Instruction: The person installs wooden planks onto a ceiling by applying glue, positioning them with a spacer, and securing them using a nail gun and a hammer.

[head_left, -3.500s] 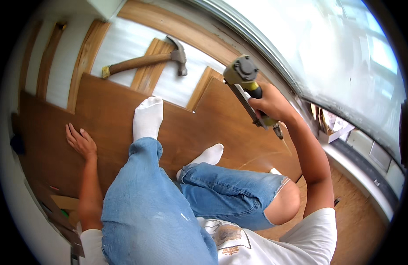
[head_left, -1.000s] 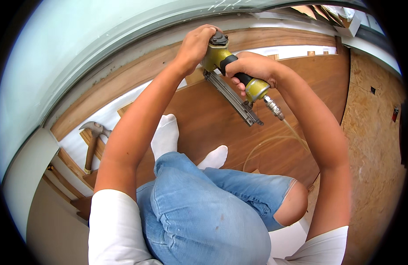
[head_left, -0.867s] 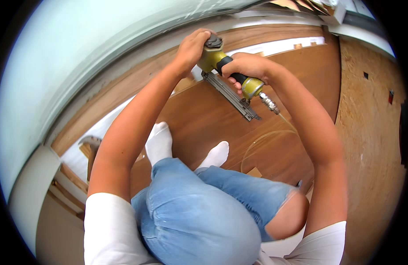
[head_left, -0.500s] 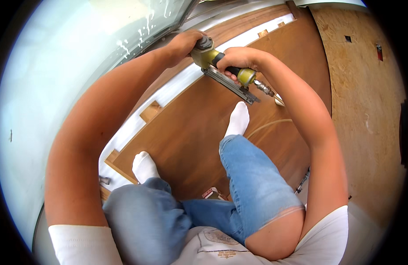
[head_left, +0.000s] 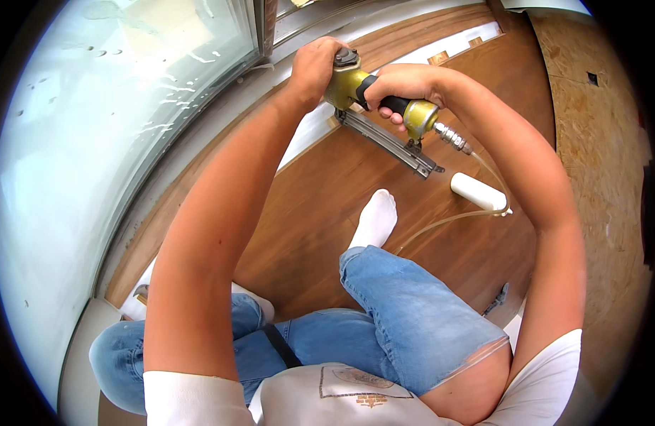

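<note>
A yellow-green air nail gun [head_left: 347, 85] with a black grip and a long metal magazine is at the far edge of the brown wood panel [head_left: 292, 241], by the white strip. My left hand [head_left: 315, 69] is closed on the tool's head, its fingertips partly hidden behind it. Around the black handle wraps my right hand [head_left: 407, 83], fingers curled underneath. A metal coupling at the handle's end joins a thin clear hose [head_left: 496, 169], which loops down over the panel. The nose's contact point is hidden from view.
A white bottle [head_left: 476, 192] lies on the panel inside the hose's loop. Wet-marked glass [head_left: 143, 121] borders the left side. Small wood blocks [head_left: 438, 58] sit along the white strip. At right is a chipboard sheet [head_left: 590, 135]; a dark tool [head_left: 496, 299] lies near my right leg.
My view has shifted, and both hands with the nail gun sit slightly further right and higher. My left knee has swung outward to the left. The white bottle now shows almost whole.
</note>
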Tool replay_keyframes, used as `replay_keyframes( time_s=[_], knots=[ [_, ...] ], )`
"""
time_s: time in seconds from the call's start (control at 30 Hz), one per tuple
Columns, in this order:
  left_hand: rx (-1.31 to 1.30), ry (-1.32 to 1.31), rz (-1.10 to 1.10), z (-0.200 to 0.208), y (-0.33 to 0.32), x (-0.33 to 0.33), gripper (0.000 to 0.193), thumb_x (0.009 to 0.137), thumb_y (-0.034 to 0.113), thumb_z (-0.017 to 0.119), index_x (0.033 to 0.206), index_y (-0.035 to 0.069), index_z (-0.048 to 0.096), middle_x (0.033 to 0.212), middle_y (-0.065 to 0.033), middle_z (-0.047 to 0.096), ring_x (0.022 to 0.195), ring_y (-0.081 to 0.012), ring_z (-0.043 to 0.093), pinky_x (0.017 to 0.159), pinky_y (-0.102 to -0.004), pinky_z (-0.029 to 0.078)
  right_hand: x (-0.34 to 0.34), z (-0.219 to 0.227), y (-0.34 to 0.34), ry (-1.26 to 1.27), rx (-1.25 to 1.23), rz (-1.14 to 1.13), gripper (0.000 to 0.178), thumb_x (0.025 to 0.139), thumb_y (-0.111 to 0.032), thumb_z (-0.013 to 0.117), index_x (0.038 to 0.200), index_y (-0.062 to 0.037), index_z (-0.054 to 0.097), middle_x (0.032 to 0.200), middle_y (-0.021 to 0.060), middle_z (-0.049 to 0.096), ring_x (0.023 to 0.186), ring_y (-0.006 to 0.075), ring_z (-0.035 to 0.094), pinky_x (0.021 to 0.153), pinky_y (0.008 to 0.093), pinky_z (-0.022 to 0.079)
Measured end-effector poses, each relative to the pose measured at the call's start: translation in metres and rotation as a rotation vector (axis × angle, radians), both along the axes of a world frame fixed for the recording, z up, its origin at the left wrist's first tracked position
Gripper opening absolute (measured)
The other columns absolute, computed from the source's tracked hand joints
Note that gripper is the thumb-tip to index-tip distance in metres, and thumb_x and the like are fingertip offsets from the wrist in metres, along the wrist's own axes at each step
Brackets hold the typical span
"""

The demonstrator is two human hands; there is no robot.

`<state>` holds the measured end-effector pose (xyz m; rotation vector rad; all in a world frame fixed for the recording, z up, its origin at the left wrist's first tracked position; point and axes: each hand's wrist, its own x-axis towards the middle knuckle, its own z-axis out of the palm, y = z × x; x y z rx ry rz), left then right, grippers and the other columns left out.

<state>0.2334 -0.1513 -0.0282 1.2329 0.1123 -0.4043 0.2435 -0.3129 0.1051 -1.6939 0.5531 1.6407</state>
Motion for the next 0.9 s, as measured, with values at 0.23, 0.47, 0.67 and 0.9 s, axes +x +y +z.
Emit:
replay_keyframes(
  time_s=[0.23, 0.47, 0.67, 0.9],
  knots=[
    [-0.025, -0.133, 0.116, -0.016, -0.002, 0.001, 0.030, 0.096, 0.019, 0.052, 0.094, -0.001, 0.074, 0.095, -0.0094, 0.072, 0.089, -0.0191, 0.064, 0.086, -0.0322, 0.049, 0.002, 0.001, 0.004, 0.005, -0.013, 0.067, 0.015, 0.081, -0.014, 0.061, 0.070, -0.0052, 0.056, 0.062, 0.0068, 0.058, 0.054, 0.0185, 0.060, 0.054, 0.0360, 0.056],
    [-0.083, -0.052, 0.114, -0.016, -0.005, -0.009, 0.028, 0.102, 0.017, 0.050, 0.101, -0.002, 0.072, 0.102, -0.0065, 0.070, 0.096, -0.0156, 0.061, 0.092, -0.0292, 0.047, -0.001, 0.009, 0.010, -0.059, -0.059, 0.110, 0.016, 0.081, -0.014, 0.063, 0.071, -0.0027, 0.057, 0.061, 0.0077, 0.059, 0.051, 0.0183, 0.061, 0.053, 0.0360, 0.057],
    [-0.004, -0.047, 0.191, -0.013, -0.004, -0.006, 0.028, 0.093, 0.019, 0.055, 0.094, -0.001, 0.075, 0.091, -0.0054, 0.072, 0.086, -0.0156, 0.062, 0.082, -0.0296, 0.048, 0.000, 0.003, 0.009, -0.035, -0.044, 0.105, 0.016, 0.079, -0.014, 0.064, 0.070, -0.0030, 0.058, 0.060, 0.0079, 0.059, 0.051, 0.0180, 0.061, 0.052, 0.0358, 0.057],
    [-0.050, -0.088, 0.176, -0.022, -0.011, -0.007, 0.028, 0.093, 0.019, 0.054, 0.095, -0.001, 0.075, 0.090, -0.0051, 0.071, 0.085, -0.0142, 0.060, 0.079, -0.0291, 0.048, 0.000, -0.008, -0.001, -0.024, -0.037, 0.099, 0.012, 0.081, -0.013, 0.061, 0.074, -0.0041, 0.058, 0.066, 0.0050, 0.059, 0.054, 0.0157, 0.058, 0.053, 0.0351, 0.055]
  ],
)
